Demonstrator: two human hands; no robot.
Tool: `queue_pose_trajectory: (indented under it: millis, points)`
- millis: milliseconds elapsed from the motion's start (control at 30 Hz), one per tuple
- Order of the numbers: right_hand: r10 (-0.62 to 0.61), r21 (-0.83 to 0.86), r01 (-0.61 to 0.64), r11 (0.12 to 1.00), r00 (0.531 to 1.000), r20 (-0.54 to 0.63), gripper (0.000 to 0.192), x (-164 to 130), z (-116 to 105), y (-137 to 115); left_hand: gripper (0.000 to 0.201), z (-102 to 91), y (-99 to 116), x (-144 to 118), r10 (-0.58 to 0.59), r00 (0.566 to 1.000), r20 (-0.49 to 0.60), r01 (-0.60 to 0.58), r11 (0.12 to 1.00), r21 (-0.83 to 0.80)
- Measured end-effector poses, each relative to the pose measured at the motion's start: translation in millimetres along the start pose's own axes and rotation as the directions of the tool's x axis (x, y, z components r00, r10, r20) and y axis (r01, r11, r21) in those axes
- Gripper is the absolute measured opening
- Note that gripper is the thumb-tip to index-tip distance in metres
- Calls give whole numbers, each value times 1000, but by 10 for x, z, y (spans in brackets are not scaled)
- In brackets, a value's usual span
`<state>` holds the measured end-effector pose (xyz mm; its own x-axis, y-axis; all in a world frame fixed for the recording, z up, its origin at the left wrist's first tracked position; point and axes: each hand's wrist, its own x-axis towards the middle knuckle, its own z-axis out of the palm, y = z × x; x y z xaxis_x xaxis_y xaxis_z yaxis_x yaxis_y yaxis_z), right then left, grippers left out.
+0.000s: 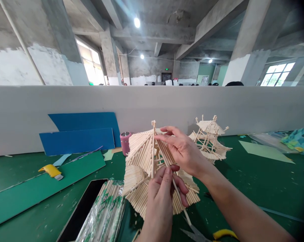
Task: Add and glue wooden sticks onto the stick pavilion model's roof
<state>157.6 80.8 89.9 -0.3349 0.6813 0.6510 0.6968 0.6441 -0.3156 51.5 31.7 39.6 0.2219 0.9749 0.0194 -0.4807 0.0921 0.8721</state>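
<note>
A pavilion roof model made of thin wooden sticks [141,158] stands on the green table in front of me. My left hand [162,195] pinches a single loose stick [178,196] against the model's lower front. My right hand [182,148] rests over the upper roof, fingers spread near the upright centre stick [153,148]. A second, smaller stick pavilion [209,139] stands behind and to the right, untouched.
A wrapped bundle of sticks [103,215] and a dark phone [83,208] lie at the lower left. A yellow utility knife [51,170], green card strips, blue boards [78,134] and a pink cup [125,141] sit left. Scissors [204,233] lie near my right forearm. A grey partition runs behind.
</note>
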Motion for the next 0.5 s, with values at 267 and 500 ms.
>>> queue_pose_trajectory:
  millis: [267, 500]
  points:
    - [21, 80, -19, 997, 999, -27, 40, 14, 30, 24, 21, 7, -1, -2, -1, 1000, 4, 1, 1000, 5]
    - [32, 103, -27, 994, 998, -45, 38, 19, 31, 37, 22, 1, 0, -4, 7, 1000, -5, -7, 1000, 9]
